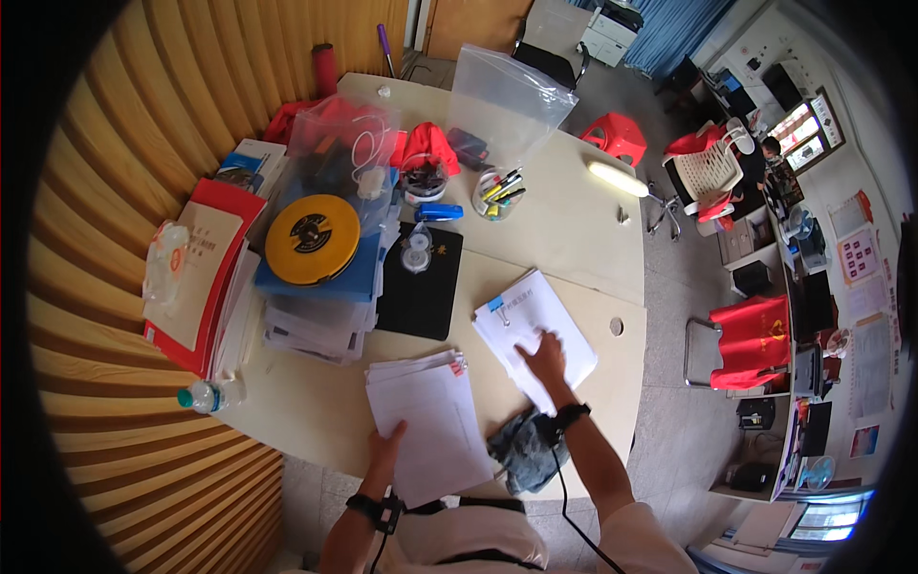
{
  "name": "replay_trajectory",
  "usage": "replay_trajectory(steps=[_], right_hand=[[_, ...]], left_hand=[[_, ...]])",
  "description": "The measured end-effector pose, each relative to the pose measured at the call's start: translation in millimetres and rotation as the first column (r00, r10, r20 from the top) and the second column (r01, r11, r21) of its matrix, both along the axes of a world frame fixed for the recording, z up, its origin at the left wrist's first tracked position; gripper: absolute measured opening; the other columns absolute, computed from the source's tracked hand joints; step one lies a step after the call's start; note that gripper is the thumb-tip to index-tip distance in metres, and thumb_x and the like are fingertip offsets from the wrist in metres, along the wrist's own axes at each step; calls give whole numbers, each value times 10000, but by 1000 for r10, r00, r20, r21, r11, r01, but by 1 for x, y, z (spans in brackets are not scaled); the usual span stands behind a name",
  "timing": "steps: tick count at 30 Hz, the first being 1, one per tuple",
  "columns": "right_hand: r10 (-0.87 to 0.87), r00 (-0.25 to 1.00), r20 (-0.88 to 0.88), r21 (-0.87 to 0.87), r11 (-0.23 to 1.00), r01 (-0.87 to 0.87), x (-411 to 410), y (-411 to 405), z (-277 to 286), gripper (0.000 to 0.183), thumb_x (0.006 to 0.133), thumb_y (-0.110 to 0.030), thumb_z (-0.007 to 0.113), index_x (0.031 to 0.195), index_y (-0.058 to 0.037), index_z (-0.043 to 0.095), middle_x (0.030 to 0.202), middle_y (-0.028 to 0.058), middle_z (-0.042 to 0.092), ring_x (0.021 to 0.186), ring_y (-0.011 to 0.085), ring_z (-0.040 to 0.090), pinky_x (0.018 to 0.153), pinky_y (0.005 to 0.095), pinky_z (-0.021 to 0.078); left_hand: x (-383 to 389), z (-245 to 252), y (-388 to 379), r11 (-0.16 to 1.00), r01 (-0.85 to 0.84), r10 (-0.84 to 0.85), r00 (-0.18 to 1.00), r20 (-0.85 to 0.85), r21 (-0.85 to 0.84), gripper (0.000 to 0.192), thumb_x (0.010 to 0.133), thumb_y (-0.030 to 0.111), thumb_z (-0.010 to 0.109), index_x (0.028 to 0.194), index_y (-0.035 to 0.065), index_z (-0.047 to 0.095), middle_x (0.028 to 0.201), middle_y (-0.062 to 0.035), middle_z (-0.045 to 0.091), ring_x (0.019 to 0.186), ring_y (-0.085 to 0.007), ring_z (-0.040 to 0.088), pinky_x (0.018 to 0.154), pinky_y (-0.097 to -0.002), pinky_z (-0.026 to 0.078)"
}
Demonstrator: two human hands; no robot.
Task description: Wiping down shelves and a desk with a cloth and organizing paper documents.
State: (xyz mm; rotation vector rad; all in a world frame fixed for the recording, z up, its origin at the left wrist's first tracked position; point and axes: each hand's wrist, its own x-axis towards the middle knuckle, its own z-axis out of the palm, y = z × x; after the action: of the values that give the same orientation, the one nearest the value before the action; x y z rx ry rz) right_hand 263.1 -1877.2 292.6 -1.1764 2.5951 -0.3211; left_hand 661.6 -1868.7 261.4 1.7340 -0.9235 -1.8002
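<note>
My left hand (pixel 386 450) grips the left edge of a stack of white paper (pixel 434 423), thumb on top and the other fingers hidden. A red tab and a clip show at the stack's upper right corner. My right hand (pixel 546 359) lies over a second paper stack (pixel 552 308), fingers apart, with nothing in its grasp. That stack bears print, a blue tab and a wire-handled binder clip (pixel 505 313). Below my right forearm is a crumpled grey-blue cloth (pixel 527 452) at the table's near edge. A dark band with a cable circles each wrist.
Left on the table (pixel 574 215) stand piled papers, a blue box file (pixel 323 273) under a yellow tape-measure reel (pixel 312 239), and a bottle (pixel 208 396). Behind are a black folder (pixel 423 305), blue stapler (pixel 439 212), pen cup (pixel 498 194) and lit lamp (pixel 617 179). A person sits far right.
</note>
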Motion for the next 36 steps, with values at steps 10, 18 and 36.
replay_trajectory(steps=[10, 18, 36], right_hand=[[-89, 993, -75, 138, 986, 99, -104, -59, 5, 861, 636, -455, 893, 1291, -56, 503, 1321, 204, 519, 1270, 396, 488, 984, 552, 438], [41, 998, 37, -177, 984, -34, -154, -17, -8, 309, 839, -211, 746, 1023, 13, 637, 909, 232, 702, 878, 401, 684, 766, 453, 527], [65, 995, -71, -430, 898, -89, -168, -5, 8, 199, 823, -54, 731, 1016, -35, 686, 850, 152, 686, 734, 252, 675, 655, 361, 532]], left_hand=[[-6, 9, -11, 999, -15, 13, 999, 44, 35, 534, 823, 312, 812, 1157, -70, 643, 1041, -138, 711, 901, -221, 678, 791, -347, 536], [-5, 5, -13, 997, 29, -35, 996, 87, 70, 530, 816, 317, 817, 1144, -64, 652, 1014, -135, 713, 870, -220, 682, 772, -348, 540], [-1, 19, -15, 995, 77, -82, 994, 68, 63, 533, 838, 330, 792, 1139, -85, 645, 1028, -149, 706, 910, -218, 677, 805, -353, 536]])
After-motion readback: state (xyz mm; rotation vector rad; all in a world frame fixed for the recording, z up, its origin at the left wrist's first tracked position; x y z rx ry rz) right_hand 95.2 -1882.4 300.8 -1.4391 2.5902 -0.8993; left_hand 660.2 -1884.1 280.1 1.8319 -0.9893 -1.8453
